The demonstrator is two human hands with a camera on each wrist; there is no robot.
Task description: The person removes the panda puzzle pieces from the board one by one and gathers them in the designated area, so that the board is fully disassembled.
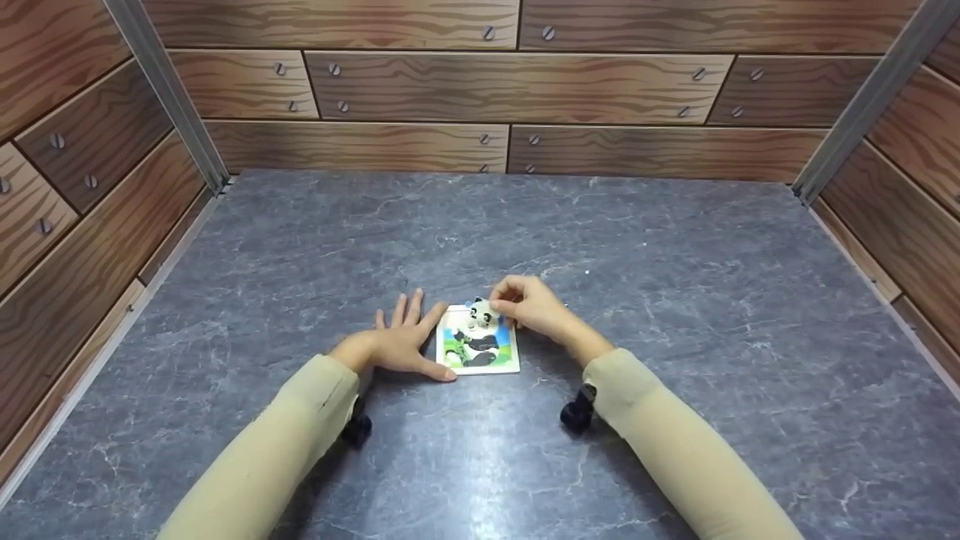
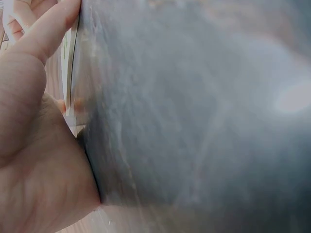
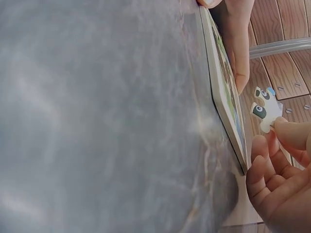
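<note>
A small panda jigsaw puzzle board with a white rim lies on the table, its thin edge showing in the right wrist view. My left hand is spread flat at the board's left side, thumb at the lower left corner and index finger at the upper left. Between thumb and fingers, my right hand pinches a puzzle piece printed with the panda's eyes. That piece is tilted up above the top part of the board, in front of the picture. Below it, the panda's body shows in the board.
The grey marbled table reaches back to a wood-patterned wall, with similar walls at both sides. Metal posts stand in the rear corners. A tiny white speck lies right of the board, beyond my right hand.
</note>
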